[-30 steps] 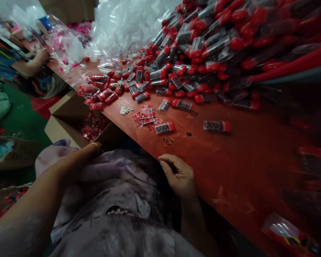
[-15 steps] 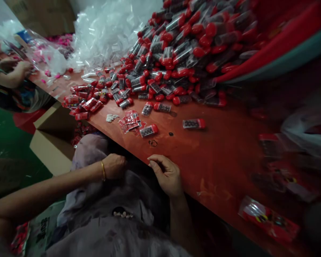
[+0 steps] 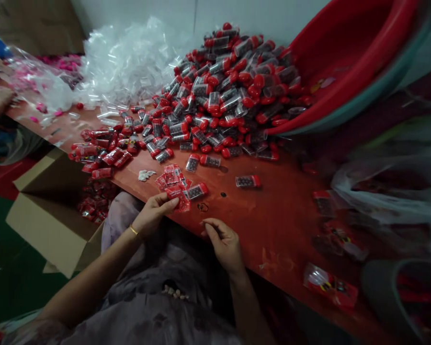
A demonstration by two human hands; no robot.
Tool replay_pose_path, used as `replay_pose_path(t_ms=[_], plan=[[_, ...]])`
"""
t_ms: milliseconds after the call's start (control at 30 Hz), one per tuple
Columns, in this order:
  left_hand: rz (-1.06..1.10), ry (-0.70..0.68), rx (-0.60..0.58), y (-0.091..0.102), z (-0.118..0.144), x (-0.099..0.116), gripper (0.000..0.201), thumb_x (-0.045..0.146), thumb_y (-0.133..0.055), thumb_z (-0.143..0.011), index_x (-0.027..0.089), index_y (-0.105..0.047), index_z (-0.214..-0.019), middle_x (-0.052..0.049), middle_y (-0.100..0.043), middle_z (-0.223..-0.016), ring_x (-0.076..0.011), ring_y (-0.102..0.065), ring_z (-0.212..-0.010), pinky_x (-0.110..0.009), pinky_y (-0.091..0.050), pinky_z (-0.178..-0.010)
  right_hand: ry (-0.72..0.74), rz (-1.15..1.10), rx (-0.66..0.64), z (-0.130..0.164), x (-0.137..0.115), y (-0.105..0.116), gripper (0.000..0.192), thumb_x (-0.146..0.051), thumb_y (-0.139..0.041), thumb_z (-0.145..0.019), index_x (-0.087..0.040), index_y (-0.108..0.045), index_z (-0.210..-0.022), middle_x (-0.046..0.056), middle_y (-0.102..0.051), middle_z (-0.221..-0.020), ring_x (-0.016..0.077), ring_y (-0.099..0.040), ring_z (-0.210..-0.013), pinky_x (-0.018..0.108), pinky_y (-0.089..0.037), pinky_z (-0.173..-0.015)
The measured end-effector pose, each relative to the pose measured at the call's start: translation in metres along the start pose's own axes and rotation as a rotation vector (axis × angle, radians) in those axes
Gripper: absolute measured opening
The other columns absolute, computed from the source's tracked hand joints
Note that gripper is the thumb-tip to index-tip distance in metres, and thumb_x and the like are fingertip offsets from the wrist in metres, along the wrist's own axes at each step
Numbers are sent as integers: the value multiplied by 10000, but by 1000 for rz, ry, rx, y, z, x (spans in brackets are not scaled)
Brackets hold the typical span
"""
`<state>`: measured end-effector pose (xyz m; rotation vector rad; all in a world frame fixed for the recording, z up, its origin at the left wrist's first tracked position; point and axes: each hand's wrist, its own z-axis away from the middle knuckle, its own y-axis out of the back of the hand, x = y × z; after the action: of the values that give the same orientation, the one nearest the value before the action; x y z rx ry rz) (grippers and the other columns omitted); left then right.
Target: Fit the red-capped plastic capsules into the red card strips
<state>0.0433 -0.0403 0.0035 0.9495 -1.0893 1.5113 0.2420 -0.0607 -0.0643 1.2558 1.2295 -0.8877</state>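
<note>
In the head view the left hand (image 3: 153,214) is pinching a red printed wrapper (image 3: 179,200) off the small stack at the table (image 3: 290,215) edge, while the right hand (image 3: 223,240), fingers curled together and holding nothing visible, is waiting at five o'clock of it; next, I judge, comes lifting one wrapper free and fetching the red-capped vial (image 3: 197,191) lying just beside it at two o'clock.

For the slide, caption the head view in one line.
Left hand pinches a red packet at the table edge; right hand rests nearby.
</note>
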Motion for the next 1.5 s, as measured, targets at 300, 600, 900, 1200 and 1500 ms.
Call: replay_pose_path(t_ms=[300, 600, 900, 1200, 1500], plan=[[180, 6, 33, 29, -7, -9, 386, 481, -761, -613, 131, -601, -586, 67, -458, -464, -35, -370, -428, -199, -435, -520, -232, 801, 201, -65, -39, -39, 431, -509, -410, -889, -149, -565, -1069, 148, -658, -975, 258, -644, -875, 342, -476, -708], [191, 66, 39, 54, 17, -17, 424, 434, -795, -570, 123, -709, -845, -30, -718, -793, -140, -633, -719, -280, -511, -758, -186, 1014, 2, -76, -40, -37, 462, -284, -503, -841, -161, -454, -1284, 135, -564, -1223, 270, -559, -1079, 371, -443, -868], [296, 153, 45, 36, 5, -12, 485, 486, -818, -494, 123, -679, -785, -33, -708, -724, -169, -666, -654, -292, -520, -696, -57, 1234, 126, -54, -23, -35, 423, -316, -501, -860, -116, -526, -1232, 169, -578, -1225, 302, -516, -1053, 409, -422, -840], [433, 183, 54, 11, -19, -3, 478, 472, -845, -427, 139, -589, -655, -2, -654, -609, -185, -670, -636, -334, -525, -739, -130, 427, 194, -38, -21, -10, 318, -373, -420, -833, -144, -626, -913, 63, -655, -711, 148, -563, -536, 265, -450, -517], [388, 87, -4, -15, -16, -14, 401, 472, -813, -508, 132, -677, -672, 3, -644, -583, -122, -588, -576, -254, -482, -641, -363, -184, -26, -1, -59, -15, 330, -477, -555, -755, -154, -624, -758, -33, -528, -499, 56, -439, -356, 155, -280, -316]])
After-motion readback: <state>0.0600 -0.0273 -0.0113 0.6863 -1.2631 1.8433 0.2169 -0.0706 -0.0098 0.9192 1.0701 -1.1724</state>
